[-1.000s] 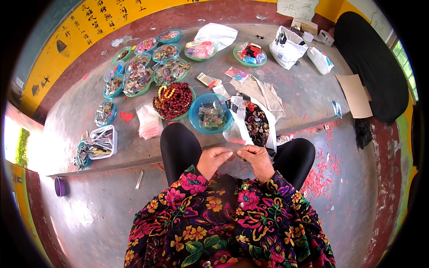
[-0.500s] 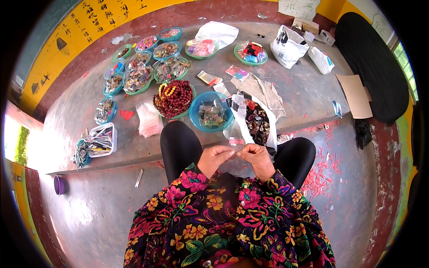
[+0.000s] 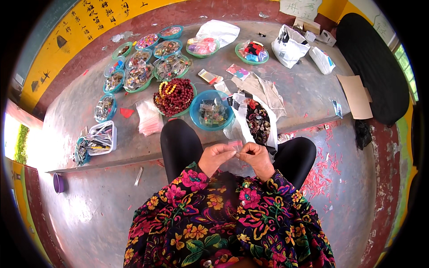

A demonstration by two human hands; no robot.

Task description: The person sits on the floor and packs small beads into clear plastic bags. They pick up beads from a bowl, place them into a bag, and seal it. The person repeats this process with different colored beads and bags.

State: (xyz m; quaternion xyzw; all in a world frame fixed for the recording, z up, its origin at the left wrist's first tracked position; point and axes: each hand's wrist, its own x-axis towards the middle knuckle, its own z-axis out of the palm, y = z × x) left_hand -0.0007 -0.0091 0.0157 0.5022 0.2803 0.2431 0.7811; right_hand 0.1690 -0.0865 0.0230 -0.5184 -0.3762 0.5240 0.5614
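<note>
Above my lap, my left hand (image 3: pixel 214 159) and my right hand (image 3: pixel 256 159) are closed in a pinch on a small see-through plastic bag (image 3: pixel 235 144) with a pinkish-red band. My fingertips nearly meet at its near edge. Whether anything lies inside the bag is too small to tell. Just beyond it stands a blue basin (image 3: pixel 195 117) with several small filled plastic packets (image 3: pixel 212 112). Right of that, a white bag (image 3: pixel 241 117) lies open, full of dark round trinkets (image 3: pixel 258 124).
A basin of dark red beads (image 3: pixel 175 99) and a stack of pinkish bags (image 3: pixel 149 118) stand left. Several basins of trinkets (image 3: pixel 139 76) fill the far left. A white tray (image 3: pixel 115 138) holds pens. Red scraps (image 3: pixel 324 167) litter the floor at right.
The small bag has tilted slightly between my fingers, and its reddish band now sits a little higher and further left. Both hands keep their pinch in almost the same place.
</note>
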